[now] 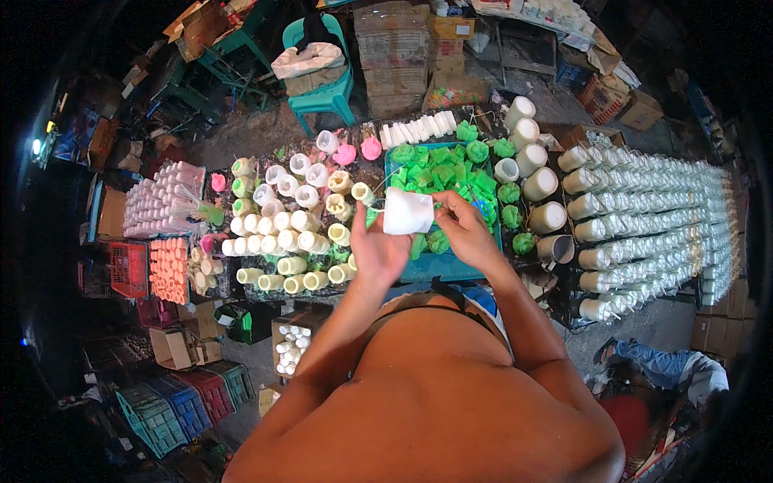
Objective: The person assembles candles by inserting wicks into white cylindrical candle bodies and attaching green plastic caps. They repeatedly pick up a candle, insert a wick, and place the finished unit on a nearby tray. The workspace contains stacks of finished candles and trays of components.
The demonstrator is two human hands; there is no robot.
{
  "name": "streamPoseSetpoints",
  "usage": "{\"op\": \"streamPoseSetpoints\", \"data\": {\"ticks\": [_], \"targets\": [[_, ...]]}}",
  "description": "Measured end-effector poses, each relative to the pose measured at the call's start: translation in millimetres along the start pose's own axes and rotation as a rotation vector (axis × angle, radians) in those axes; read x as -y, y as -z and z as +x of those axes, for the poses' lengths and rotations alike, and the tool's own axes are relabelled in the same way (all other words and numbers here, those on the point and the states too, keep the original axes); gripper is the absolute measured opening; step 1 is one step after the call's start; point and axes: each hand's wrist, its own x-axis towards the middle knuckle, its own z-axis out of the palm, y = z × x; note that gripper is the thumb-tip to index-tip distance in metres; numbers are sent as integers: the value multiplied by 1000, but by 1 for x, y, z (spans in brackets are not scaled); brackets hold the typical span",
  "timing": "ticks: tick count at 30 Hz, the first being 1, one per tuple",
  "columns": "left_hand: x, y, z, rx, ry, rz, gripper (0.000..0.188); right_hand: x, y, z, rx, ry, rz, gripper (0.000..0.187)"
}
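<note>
A white, wax-like piece (407,211) is held in the air above the near left part of a blue tray (451,266), clear of the contents beneath it. By the left hand (382,251) it is cradled from the left and below, with the thumb standing up beside it and the fingers largely hidden behind it. The thumb and forefinger of the right hand (465,229) are drawn close together at its right edge; whether that edge, or something thin on it, is pinched cannot be told. For such handling, the weight is probably best borne by the left palm, so that only light, exact pressure is asked of the right fingertips; a soft rim could be dented or chipped by a hard squeeze. The piece is best turned slowly, and kept over the tray so that any crumbs are caught there. Its surface looks smooth, milky and faintly translucent, and its outline is blocky with one slanting side. By contrast, the green chunks (443,173) in the tray are angular, glossy and irregularly broken, while the green lumps (523,243) to the right are rounded and lobed. On the dark worktop (369,171), matt cream cups (290,240) are laid out in loose rows at the left, slim white bars (419,127) are lined up at the far edge, and thick, pale cylinders (540,184) are set on the right.
</note>
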Motion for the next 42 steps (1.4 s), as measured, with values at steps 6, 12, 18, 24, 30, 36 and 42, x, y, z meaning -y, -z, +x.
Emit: {"op": "streamPoseSetpoints", "data": {"ticks": [6,12,18,24,30,36,42], "targets": [[9,0,-4,110,-364,728,77,10,-21,10,-111,-100,23,22],[-13,-16,-2,5,-529,961,65,12,-21,4,-89,-70,-101,15],[-10,-18,-4,132,-280,508,57,35,-36,-2,1,102,28,16],[-21,-38,-1,-23,-325,605,45,46,-42,-10,60,147,-231,15],[-30,-54,8,-107,-446,538,41,44,-43,-25,67,159,-245,24],[-48,-52,13,-130,-415,412,38,46,-37,-51,132,105,-237,26],[-56,-49,11,-133,-397,335,36,55,-44,-61,158,112,-212,27]]}}
